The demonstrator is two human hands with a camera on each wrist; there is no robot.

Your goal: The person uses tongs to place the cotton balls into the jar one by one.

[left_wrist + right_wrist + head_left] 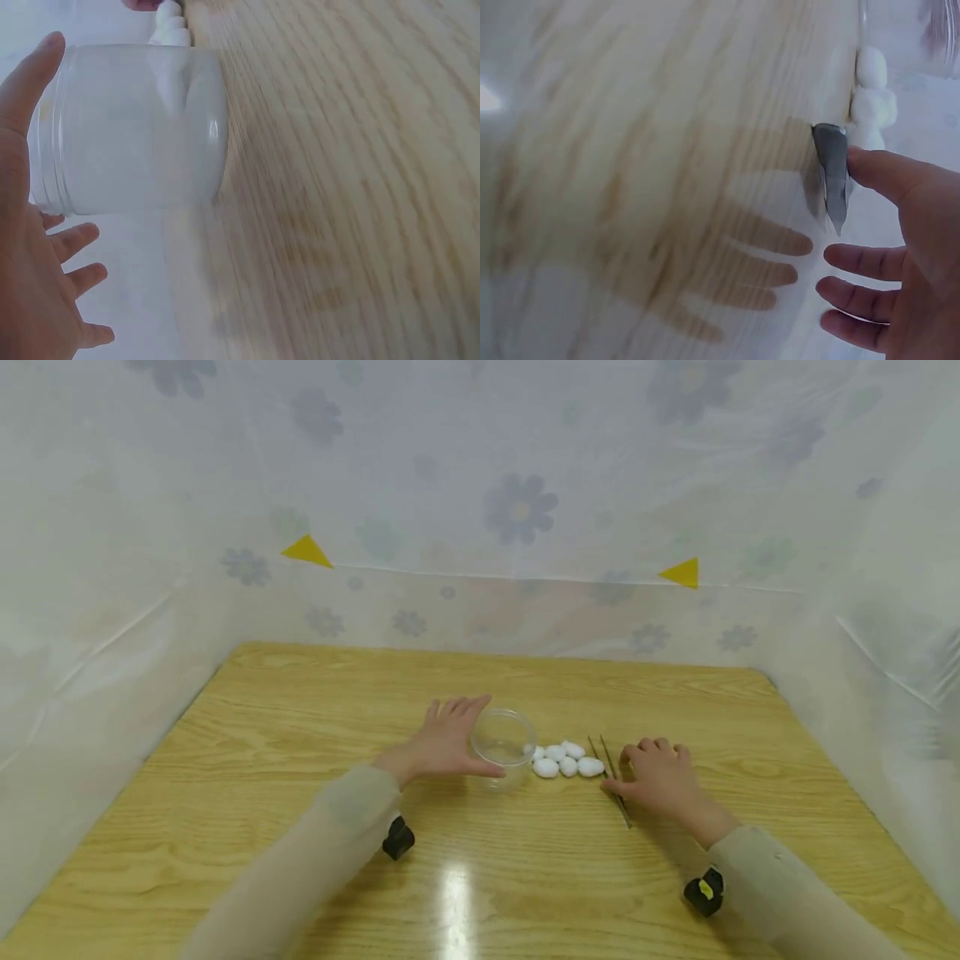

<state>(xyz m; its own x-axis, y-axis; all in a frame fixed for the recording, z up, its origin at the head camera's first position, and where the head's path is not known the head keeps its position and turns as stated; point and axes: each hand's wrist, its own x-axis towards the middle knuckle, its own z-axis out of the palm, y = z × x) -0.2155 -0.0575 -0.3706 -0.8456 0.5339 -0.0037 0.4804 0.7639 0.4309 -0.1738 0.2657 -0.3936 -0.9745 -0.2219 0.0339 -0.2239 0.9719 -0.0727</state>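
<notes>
A clear round jar (502, 745) stands upright, with no lid on it, near the middle of the wooden table. My left hand (448, 739) is spread beside it, thumb in front and fingers behind, all fairly straight; firm contact is not certain. Right of the jar several white cotton balls (567, 762) lie in a cluster. Metal tweezers (831, 161) lie between them and my right hand (662, 778), their two tips pointing away from me. The right thumb is right at the tweezers, and the other fingers are loosely bent, apart from them.
Pale flowered sheeting (517, 610) walls the table (300, 693) at the back and both sides. Two yellow triangles (307, 552) mark the back sheet. Small black devices (399, 837) sit at my wrists.
</notes>
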